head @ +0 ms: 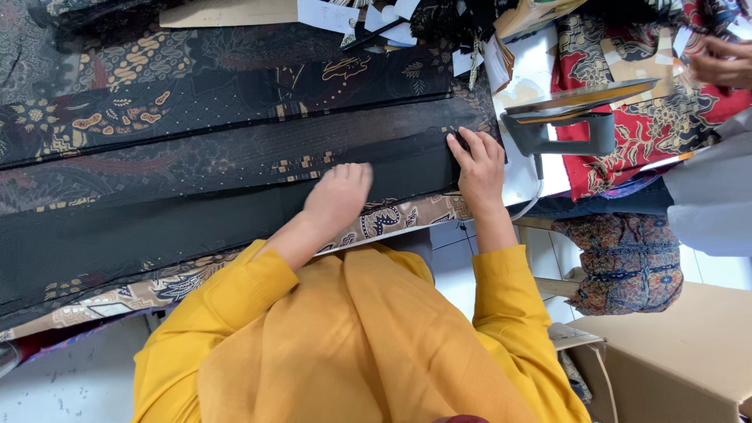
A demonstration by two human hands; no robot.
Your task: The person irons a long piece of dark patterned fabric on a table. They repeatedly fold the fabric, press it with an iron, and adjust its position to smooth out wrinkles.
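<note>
**Hands pressing dark patterned cloth flat on a counter**

Hands of a person in a mustard-yellow top work on a long length of dark batik cloth (204, 157), seen from a camera looking down over the person's head and chest. The cloth is black with gold, orange and brown motifs. It lies spread across the counter (525, 176) in several overlapping lengthwise folds that run from the far left of the scene to just right of the middle.

The left hand (338, 196) rests knuckles-up on the plain black band of the cloth, fingers curled under. It is blurred, so I cannot tell whether it grips a fold or only presses down. The right hand (478, 166) lies open and flat, fingers spread, on the right end of the same cloth, fingertips touching its edge; it grasps nothing.

Just right of that hand, a grey clothes iron (568, 117) stands on the white counter top, its soleplate tilted up, its cord (535, 196) trailing toward the near edge. Beyond the iron lies red batik fabric (642, 125) with gold flowers. At the far right edge another person's hand (724, 63) shows, apart from the wearer's own. Paper pieces (376, 19) lie scattered at the far side of the counter. A cardboard box (674, 360) sits on the floor, near right, beside a bundle of brown patterned cloth (627, 262).
</note>
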